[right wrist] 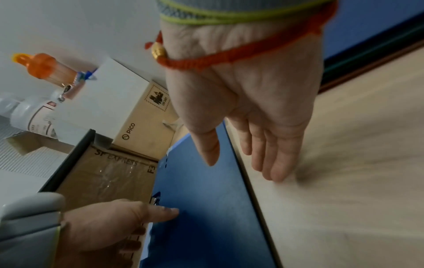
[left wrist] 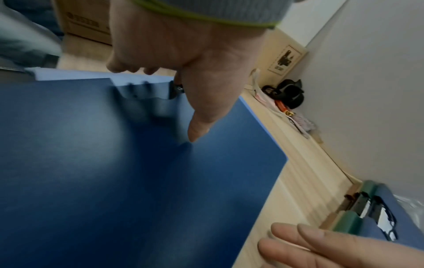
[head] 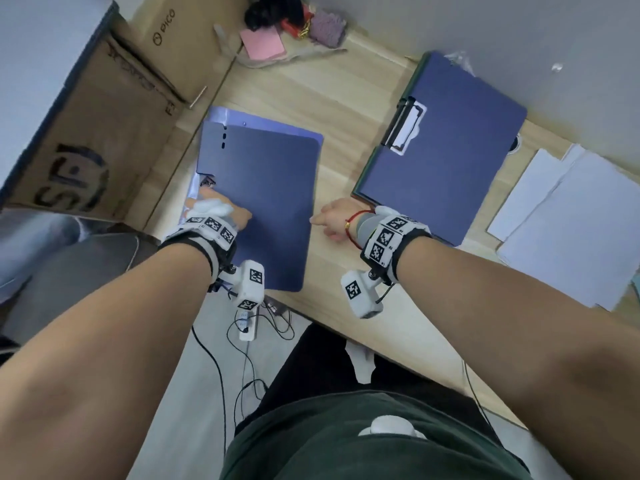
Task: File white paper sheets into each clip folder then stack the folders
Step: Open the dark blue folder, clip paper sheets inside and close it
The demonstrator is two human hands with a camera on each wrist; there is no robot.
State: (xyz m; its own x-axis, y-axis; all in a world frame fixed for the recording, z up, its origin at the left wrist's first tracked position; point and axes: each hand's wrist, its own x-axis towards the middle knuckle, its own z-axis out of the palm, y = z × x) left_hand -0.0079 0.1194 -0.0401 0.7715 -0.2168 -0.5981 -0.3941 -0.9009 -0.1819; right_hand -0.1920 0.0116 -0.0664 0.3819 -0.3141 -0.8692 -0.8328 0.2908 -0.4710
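Note:
A closed dark blue clip folder (head: 263, 202) lies on the wooden table at the left, with a paler blue one showing under its far edge. My left hand (head: 225, 211) grips its left edge near the clip: in the left wrist view the thumb (left wrist: 197, 130) presses on the cover and the fingers curl over the edge. My right hand (head: 329, 221) lies open beside the folder's right edge, fingertips (right wrist: 273, 163) flat on the table. A second blue folder (head: 446, 150) lies to the right, its metal clip (head: 405, 126) showing. White paper sheets (head: 571, 220) lie at the far right.
Cardboard boxes (head: 104, 140) stand against the table's left side. Pink sticky notes (head: 263, 43) and small clutter sit at the back by the wall. A power strip (head: 247, 323) with cables lies on the floor below the table's front edge. A bottle (right wrist: 34, 112) stands beyond the boxes.

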